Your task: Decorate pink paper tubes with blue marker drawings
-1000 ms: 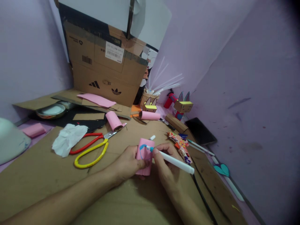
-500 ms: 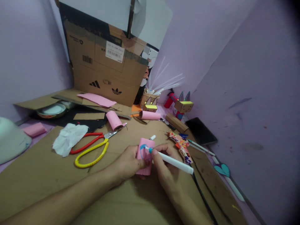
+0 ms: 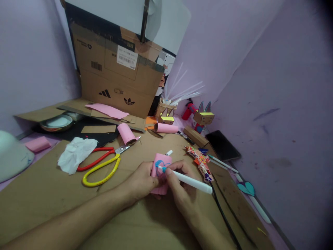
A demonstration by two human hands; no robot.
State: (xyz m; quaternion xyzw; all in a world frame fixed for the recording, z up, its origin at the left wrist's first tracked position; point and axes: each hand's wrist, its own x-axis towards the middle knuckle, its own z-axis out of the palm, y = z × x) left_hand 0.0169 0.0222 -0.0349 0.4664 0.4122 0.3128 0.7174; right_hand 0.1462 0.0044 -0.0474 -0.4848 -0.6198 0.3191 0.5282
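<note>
In the head view my left hand (image 3: 142,180) grips a flattened pink paper tube (image 3: 161,189) from its left side, thumb across the front. A blue heart outline (image 3: 164,162) shows on the tube's face, partly coloured in at its left lobe. My right hand (image 3: 182,185) is closed round a white marker (image 3: 194,180) with a blue collar. The marker's tip touches the tube within the left side of the heart. Just behind the tube lies a white cap (image 3: 169,152).
Scissors (image 3: 101,168) with red and yellow handles and a crumpled tissue (image 3: 76,154) lie left on the cardboard sheet (image 3: 125,222). Pink tubes (image 3: 126,134) stand behind. A patterned glue gun (image 3: 200,161), its black cord and a tablet (image 3: 223,144) are at right.
The marker's tip has shifted slightly left and down on the tube. More blue shows in the heart's left lobe, and its outline is less covered. My left hand holds its place.
</note>
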